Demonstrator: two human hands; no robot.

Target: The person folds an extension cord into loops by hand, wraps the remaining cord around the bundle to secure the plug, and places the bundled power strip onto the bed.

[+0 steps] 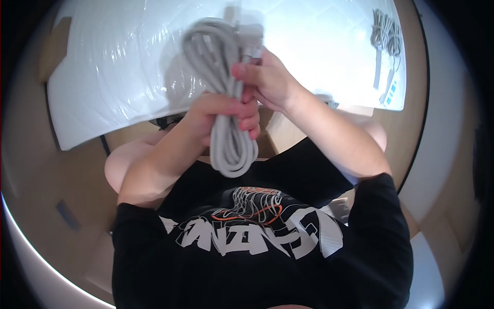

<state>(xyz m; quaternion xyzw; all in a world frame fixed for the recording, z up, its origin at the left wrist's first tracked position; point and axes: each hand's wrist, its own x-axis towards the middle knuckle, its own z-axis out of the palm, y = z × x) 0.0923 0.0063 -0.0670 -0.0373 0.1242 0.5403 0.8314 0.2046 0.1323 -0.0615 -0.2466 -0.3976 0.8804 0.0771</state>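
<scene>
A long bundle of thick light-grey cable (210, 50), folded into several loops, is held up above the table's near edge. My left hand (231, 117) wraps around the middle of the loops, and their lower ends (233, 166) hang below the fist. Just above it, my right hand (270, 79) has its thumb and fingers closed at the right side of the bundle. A blurred pale block (251, 33), perhaps a plug or socket end, sticks up beyond the right fingers. Its exact form cannot be made out.
Glossy clear film covers the white table (127, 58). Two tied cable bundles (386, 33) with flat grey strips lie at its far right, near a blue-marked piece (391, 92). A cardboard piece (56, 48) is at the left edge. Under the table's front edge sits a dark object (166, 121).
</scene>
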